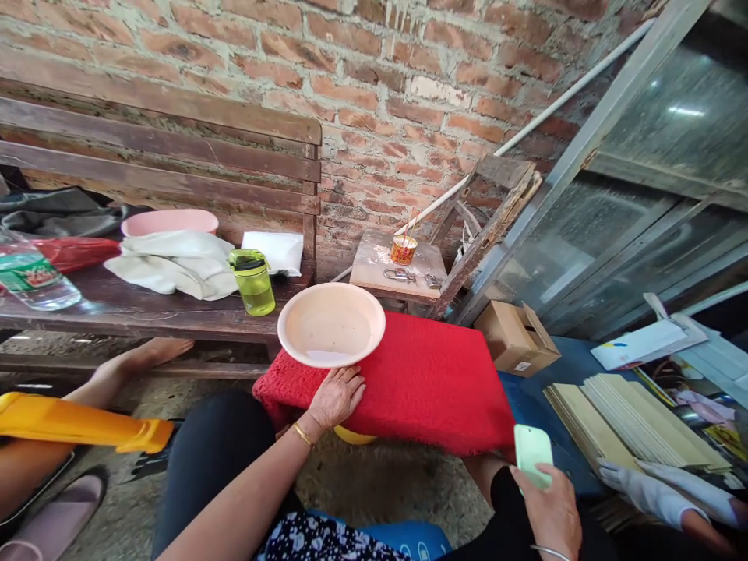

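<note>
My left hand (337,396), with a gold bracelet at the wrist, lies flat with its fingers stretched out on the red cloth (432,382) of a low table. Its fingertips reach the near rim of a cream basin (331,360); whether they press on it I cannot tell. The basin stands upright and appears to hold shallow water. At the lower right, my right hand (549,502) is closed around a pale green phone (533,448), beyond the cloth's near right corner.
A wooden bench (157,164) bears a green bottle (252,282), white cloth (175,261), pink basin (169,224) and water bottle (38,276). Padlocks (399,274) lie on a small stand (368,269). Rightward are a cardboard box (517,343), stacked boards (636,421) and another person's gloved hands (648,487).
</note>
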`<state>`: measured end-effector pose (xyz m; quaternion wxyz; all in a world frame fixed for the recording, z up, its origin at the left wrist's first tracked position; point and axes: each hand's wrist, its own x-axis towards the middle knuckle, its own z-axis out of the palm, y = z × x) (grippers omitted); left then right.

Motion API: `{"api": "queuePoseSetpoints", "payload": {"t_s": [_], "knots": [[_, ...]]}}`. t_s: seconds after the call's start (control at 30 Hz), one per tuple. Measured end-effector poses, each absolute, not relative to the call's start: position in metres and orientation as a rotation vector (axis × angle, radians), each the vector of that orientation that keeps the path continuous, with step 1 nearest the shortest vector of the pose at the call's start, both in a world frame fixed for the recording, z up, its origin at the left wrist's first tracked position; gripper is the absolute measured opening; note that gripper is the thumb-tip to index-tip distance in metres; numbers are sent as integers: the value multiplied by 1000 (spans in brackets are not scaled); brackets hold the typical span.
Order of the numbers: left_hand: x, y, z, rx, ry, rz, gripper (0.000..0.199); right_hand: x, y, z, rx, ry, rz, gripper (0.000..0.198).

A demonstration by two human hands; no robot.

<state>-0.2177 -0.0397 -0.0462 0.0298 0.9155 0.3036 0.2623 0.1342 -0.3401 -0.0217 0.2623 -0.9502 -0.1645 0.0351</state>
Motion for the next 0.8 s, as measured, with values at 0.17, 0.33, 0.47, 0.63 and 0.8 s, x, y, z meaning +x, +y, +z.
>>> {"api": "queuePoseSetpoints", "payload": {"t_s": [0.17,0.33,0.47,0.63,0.8], "knots": [[-216,-39,-47,2821,939,857,22,109,-317,-13,-1882,-218,290,85],[-217,-37,-48,2807,927,843,23,74,-294,-32,-1363,102,468,69],[-219,-37,-50,2800,929,841,25,68,-302,-54,-1306,321,540,50],[-222,-37,-51,2814,921,832,28,65,-298,-75,-1326,436,637,44],[-224,-37,-50,2862,907,829,27,68,-281,-93,-1373,405,711,47]]}}
